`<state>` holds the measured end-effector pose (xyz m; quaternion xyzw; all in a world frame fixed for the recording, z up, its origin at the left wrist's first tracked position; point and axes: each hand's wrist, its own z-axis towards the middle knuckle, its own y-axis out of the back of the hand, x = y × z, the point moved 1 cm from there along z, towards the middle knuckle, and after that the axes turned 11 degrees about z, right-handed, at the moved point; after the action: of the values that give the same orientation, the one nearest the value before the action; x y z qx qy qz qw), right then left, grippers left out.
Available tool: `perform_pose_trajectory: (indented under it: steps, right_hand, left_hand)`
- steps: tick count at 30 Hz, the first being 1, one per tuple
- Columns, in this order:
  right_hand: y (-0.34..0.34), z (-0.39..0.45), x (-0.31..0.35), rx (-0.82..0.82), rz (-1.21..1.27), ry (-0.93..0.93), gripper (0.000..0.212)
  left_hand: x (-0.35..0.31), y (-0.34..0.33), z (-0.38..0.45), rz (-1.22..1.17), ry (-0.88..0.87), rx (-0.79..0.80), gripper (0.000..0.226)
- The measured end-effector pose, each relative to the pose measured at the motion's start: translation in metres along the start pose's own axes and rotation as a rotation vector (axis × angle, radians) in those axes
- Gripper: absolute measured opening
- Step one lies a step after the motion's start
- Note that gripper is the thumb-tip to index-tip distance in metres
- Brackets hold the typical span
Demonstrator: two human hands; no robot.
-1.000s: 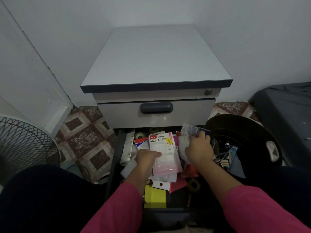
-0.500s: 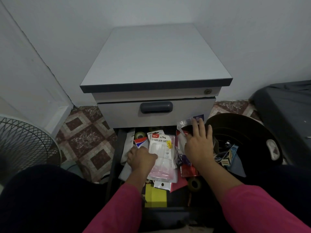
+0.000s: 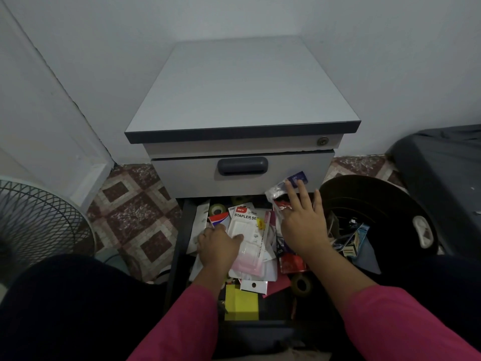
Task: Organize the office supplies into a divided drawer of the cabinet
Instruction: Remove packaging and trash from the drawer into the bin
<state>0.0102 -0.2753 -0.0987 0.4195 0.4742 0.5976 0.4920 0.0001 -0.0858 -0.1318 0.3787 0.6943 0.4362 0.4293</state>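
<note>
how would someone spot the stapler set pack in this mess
Below the grey cabinet, the open drawer is piled with supplies. The stapler set pack lies on top beside the left hand: the only one printed STAPLER SET.

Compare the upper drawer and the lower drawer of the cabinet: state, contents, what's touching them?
The upper drawer is pushed shut, its dark handle showing; the lower drawer is pulled out toward the person. Nothing inside the upper one can be seen; the lower one lies heaped with supplies, a stapler set pack on top. Both hands work in the lower drawer: the left hand on the pack, the right hand spread flat over packets.
</note>
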Motion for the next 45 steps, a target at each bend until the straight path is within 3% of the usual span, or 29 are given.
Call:
perform_pose_trajectory:
  steps: [3, 7, 10, 16, 24, 29, 36, 41, 45]
  right_hand:
    - [0.0, 0.0, 0.0, 0.09, 0.027, -0.063, 0.029]
    - [0.003, 0.0, -0.005, 0.163, 0.452, -0.387, 0.019]
    - [0.004, 0.001, -0.012, 0.175, 0.587, -0.513, 0.017]
    - [0.008, 0.002, -0.011, 0.177, 0.631, -0.527, 0.02]
    - [0.023, 0.009, -0.021, 0.166, 0.741, -0.588, 0.019]
    - [0.047, 0.024, -0.052, 0.248, 0.817, -0.692, 0.03]
    - [0.092, 0.023, -0.115, 0.386, 0.717, -0.835, 0.021]
    - [0.094, 0.01, -0.166, 0.465, 0.661, -0.936, 0.039]
    - [0.089, 0.0, -0.182, 0.525, 0.691, -1.021, 0.027]
  left_hand:
    - [-0.002, -0.004, 0.0, 0.006, -0.017, 0.07, 0.068]
    - [-0.003, -0.004, 0.001, -0.144, 0.013, 0.135, 0.059]
    - [-0.002, -0.005, 0.003, -0.193, 0.032, 0.153, 0.05]
    - [-0.001, -0.006, 0.009, -0.289, 0.09, 0.173, 0.022]
    - [-0.003, 0.005, 0.006, -0.457, 0.133, 0.12, 0.025]
    - [-0.015, 0.013, 0.0, -0.657, 0.137, 0.179, 0.006]
    - [-0.068, 0.019, -0.014, -0.664, 0.015, 0.323, 0.01]
    - [-0.13, 0.008, -0.025, -0.552, -0.116, 0.373, 0.009]
    - [-0.183, -0.004, -0.031, -0.451, -0.17, 0.371, 0.032]
